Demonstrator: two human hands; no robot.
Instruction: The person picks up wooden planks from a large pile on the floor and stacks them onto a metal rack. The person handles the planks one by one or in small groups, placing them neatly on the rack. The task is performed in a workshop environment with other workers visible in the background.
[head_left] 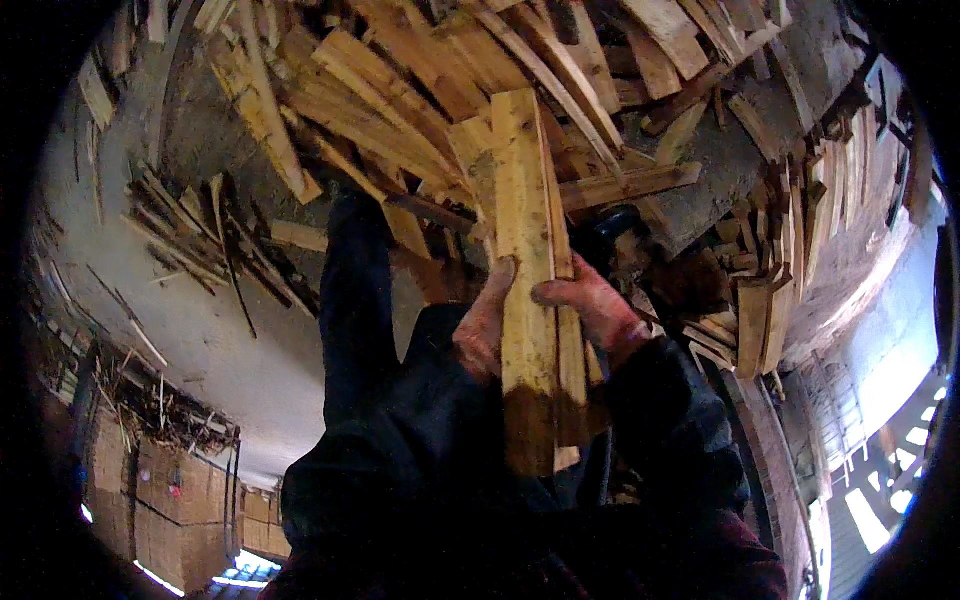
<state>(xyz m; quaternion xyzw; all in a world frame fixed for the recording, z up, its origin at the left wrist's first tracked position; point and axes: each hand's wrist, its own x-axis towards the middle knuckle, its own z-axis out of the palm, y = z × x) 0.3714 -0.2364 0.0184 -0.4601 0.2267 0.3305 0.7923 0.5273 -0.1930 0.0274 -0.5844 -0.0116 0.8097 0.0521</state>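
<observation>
Between my two hands I hold a bundle of long wooden boards (525,215), pointing away from me, with the near ends close to my body. My left hand (483,322) grips the bundle from the left side, its thumb along the top board's edge. From the right, my right hand (598,308) clasps it, with the thumb on the top board and the fingers hidden behind the wood. The top board is pale yellow, with a dark stained part at its near end. At least two more boards show beneath it on the right.
A big loose heap of split boards (400,90) lies ahead. Stacked boards (775,270) stand at the right. Thin dark sticks (215,240) lie on the concrete floor (230,350) at the left. A large brown box (165,500) topped with scraps is at the lower left.
</observation>
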